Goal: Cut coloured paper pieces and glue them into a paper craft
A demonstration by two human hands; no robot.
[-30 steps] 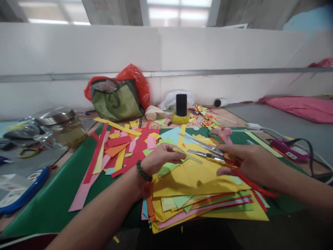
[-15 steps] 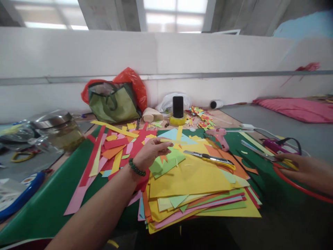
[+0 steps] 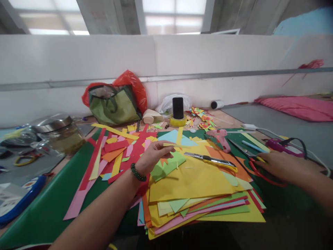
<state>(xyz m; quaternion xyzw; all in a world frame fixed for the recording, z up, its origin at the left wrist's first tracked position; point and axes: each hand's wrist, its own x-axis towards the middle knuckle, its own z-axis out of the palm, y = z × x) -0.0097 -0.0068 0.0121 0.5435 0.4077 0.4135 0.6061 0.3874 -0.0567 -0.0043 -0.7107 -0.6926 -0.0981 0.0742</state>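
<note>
My left hand, a dark beaded bracelet at its wrist, pinches a thin yellow paper strip above the stack of coloured paper. At the right, the fingers of my right hand are on the red-and-yellow handles of the scissors; part of the grip is hidden. The blades point up and left, low over the green mat. Between my hands a utility knife with its blade out rests on the yellow sheet. A green paper piece lies under my left hand.
Coloured strips and scraps cover the left of the green mat. A pink glue gun lies near the scissors. Behind are a phone on a yellow tape roll and a green bag; a glass jar stands left.
My right hand has moved left with the scissors, which now sit lower against the mat, beside the glue gun. My left hand keeps the yellow strip at nearly the same spot.
</note>
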